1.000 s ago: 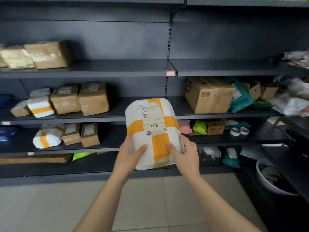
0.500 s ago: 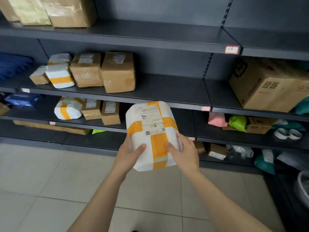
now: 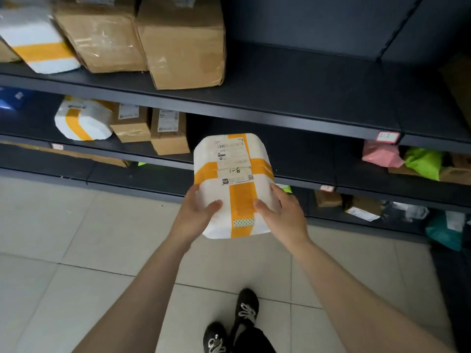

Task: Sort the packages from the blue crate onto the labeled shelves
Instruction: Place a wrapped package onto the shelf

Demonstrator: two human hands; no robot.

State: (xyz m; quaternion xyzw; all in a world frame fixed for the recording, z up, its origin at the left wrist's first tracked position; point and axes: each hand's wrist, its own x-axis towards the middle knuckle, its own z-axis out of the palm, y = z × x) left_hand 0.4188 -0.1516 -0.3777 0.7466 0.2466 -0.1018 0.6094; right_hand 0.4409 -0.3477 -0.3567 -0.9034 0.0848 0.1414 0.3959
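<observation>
Both the left hand (image 3: 195,216) and the right hand (image 3: 284,215) grip one white package (image 3: 230,186), crossed with orange tape (image 3: 242,201) and marked "1-8", by its lower sides, thumbs on its face. The package is held in the air above the tiled floor (image 3: 89,238), before the dark shelves (image 3: 293,80) bearing brown boxes (image 3: 183,44).

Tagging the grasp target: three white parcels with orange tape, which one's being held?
The centre parcel marked "1-8", gripped by left hand and right hand. The upper-shelf parcel and lower-shelf parcel lie untouched at left.
</observation>
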